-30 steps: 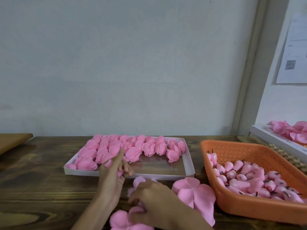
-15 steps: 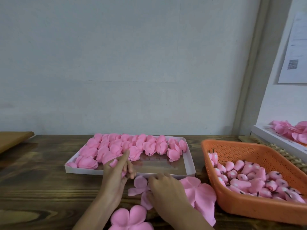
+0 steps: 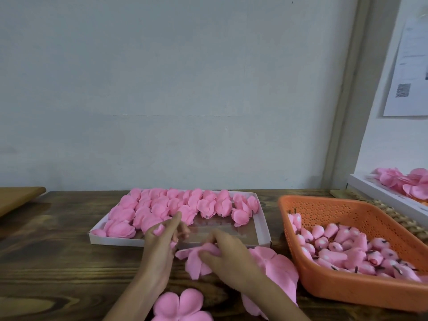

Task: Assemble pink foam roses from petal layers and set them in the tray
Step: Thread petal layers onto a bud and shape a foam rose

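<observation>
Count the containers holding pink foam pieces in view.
3: white tray of roses, centre; orange basket of buds, right of it; second white tray of petals, far right, partly cropped.

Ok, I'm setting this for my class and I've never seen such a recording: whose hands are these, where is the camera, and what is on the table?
There is no machine: a person works bare-handed, and the one camera sits on their head, looking down. The left hand holds a small pink piece; the right hand pinches a flat petal layer. On the wooden table lie a white tray of finished roses, an orange basket of buds, and loose petal layers.
</observation>
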Available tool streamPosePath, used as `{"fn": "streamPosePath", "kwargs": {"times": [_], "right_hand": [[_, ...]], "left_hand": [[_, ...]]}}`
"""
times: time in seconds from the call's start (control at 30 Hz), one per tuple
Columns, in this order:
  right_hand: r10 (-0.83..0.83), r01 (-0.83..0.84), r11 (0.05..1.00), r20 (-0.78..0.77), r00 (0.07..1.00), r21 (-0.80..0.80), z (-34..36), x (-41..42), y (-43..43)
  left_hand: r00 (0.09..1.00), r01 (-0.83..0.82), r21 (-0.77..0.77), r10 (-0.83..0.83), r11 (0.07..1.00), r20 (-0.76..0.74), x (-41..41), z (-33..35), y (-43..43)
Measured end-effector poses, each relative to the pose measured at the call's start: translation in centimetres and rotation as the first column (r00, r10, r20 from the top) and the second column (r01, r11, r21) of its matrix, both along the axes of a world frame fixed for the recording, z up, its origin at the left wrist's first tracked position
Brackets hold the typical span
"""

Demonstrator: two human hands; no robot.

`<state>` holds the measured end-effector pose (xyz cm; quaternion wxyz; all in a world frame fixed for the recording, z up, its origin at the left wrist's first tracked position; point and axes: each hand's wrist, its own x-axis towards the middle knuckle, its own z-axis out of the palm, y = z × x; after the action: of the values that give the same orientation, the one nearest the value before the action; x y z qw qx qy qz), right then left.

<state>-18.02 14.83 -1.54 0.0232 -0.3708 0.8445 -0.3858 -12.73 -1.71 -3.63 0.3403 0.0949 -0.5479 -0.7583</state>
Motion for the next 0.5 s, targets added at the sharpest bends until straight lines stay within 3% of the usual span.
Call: {"fn": "streamPosePath", "kwargs": {"times": [0.1,0.23,0.5], "right_hand": [[0.021,0.029,0.976,0.226,0.974,-0.215,0.54,-0.23,0.08],[0.055,0.119,0.889,0.362,0.931,-0.442,0.85,-0.18,-0.11],[0.131,0.049,0.792,0.248,0.960,-0.608,0.72,-0.17,-0.41]], "left_hand": [[1.000,0.016,-0.011,-0.016,1.000,0.012,0.05,0.26,0.10],[0.998,0.026,-0.012,-0.025,1.000,0.058,0.10,0.56,0.15],[0.985,0.159,0.021,-0.160,0.987,0.065,0.19,0.68,0.52]]}}
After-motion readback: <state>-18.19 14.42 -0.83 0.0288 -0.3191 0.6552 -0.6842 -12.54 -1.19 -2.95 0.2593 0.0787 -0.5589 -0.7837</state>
